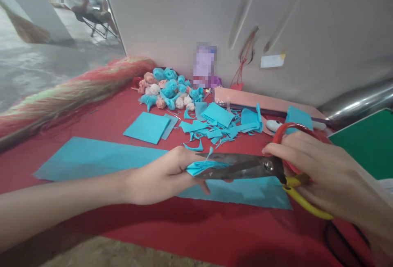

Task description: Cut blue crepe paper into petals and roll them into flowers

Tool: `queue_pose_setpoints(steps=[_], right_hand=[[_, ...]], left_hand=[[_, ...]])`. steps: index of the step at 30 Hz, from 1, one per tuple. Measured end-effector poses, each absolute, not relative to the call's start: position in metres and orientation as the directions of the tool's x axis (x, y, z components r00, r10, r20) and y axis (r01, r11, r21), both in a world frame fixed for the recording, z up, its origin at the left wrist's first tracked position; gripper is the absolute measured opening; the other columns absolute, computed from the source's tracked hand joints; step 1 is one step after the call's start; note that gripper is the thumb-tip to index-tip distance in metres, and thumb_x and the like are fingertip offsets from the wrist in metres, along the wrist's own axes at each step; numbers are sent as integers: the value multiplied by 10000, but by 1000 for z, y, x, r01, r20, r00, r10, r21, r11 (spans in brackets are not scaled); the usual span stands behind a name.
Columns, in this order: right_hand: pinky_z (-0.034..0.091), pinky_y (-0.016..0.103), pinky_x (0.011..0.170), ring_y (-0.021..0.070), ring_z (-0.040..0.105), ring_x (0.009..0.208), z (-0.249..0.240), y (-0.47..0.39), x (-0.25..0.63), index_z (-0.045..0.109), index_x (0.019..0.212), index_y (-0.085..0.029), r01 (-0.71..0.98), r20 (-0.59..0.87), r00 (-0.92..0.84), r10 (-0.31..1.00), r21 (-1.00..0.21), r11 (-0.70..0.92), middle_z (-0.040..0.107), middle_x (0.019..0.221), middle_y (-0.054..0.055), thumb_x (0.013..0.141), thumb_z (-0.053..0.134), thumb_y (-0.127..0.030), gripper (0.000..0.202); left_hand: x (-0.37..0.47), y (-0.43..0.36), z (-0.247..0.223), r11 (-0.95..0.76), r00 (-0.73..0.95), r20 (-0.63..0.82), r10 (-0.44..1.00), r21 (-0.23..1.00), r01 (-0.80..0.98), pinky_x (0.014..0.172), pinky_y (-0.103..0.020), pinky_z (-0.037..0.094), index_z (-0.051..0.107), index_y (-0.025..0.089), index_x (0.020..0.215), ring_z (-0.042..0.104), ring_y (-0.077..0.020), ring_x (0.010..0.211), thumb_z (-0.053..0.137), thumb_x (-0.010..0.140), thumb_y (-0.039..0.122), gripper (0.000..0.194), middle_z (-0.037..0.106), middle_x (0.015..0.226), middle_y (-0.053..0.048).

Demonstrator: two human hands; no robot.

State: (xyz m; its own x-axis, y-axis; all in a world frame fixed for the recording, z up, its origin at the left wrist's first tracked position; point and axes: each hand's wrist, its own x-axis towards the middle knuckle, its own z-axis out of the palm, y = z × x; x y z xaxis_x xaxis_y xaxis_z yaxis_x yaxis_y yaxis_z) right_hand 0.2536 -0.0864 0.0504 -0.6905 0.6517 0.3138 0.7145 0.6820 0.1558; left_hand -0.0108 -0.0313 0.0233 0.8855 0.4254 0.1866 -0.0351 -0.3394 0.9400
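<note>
Red surface (190, 234), toward near edge: left hand (159, 177) pinches folded blue paper (198, 168); right hand (319, 168) grips scissors (269, 166), long axis pointing left, paper between 2 parted blades (245, 160).

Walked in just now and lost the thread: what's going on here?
The person's left grip pinches folded blue paper. The right grip holds scissors, their blades spread around that paper. A long blue strip lies beneath on the red surface; farther back are blue scraps and rolled paper flowers.
</note>
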Motion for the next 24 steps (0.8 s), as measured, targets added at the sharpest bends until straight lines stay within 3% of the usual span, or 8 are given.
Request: queue_pose_setpoints(steps=[5, 12, 18, 24], right_hand=[[355, 292, 726, 157, 423, 716, 47, -84, 257, 459, 1105, -166, 711, 286, -696, 659, 141, 689, 450, 780, 26, 874, 340, -76, 275], [356, 288, 606, 174, 448, 738, 47, -83, 254, 463, 1098, -132, 680, 329, -716, 615, 129, 722, 476, 811, 57, 875, 343, -67, 262], [365, 278, 563, 174, 468, 718, 47, -84, 255, 473, 1093, -140, 683, 329, -714, 618, 133, 718, 481, 788, 58, 864, 352, -55, 272], [381, 274, 567, 174, 480, 726, 46, -84, 255, 449, 1132, -155, 679, 332, -712, 618, 102, 727, 498, 801, 58, 866, 361, -69, 293]], left_hand=[[-11, -31, 21, -383, 886, 171, 431, 924, 8, 682, -224, 500, 643, 82, 802, 629, -154, 720, 383, 864, 149, 276, 671, 890, -110], [-11, -32, 20, -426, 893, 155, 422, 904, 45, 759, -257, 490, 632, 98, 784, 609, -146, 746, 384, 873, 158, 270, 666, 977, -101], [-10, -33, 22, -378, 897, 144, 417, 925, 27, 662, -183, 489, 611, 114, 812, 636, -126, 729, 391, 859, 128, 226, 656, 1011, -77], [-12, -35, 24, -403, 891, 128, 435, 913, 65, 600, -168, 471, 605, 108, 812, 630, -128, 700, 393, 855, 137, 218, 676, 886, -67]])
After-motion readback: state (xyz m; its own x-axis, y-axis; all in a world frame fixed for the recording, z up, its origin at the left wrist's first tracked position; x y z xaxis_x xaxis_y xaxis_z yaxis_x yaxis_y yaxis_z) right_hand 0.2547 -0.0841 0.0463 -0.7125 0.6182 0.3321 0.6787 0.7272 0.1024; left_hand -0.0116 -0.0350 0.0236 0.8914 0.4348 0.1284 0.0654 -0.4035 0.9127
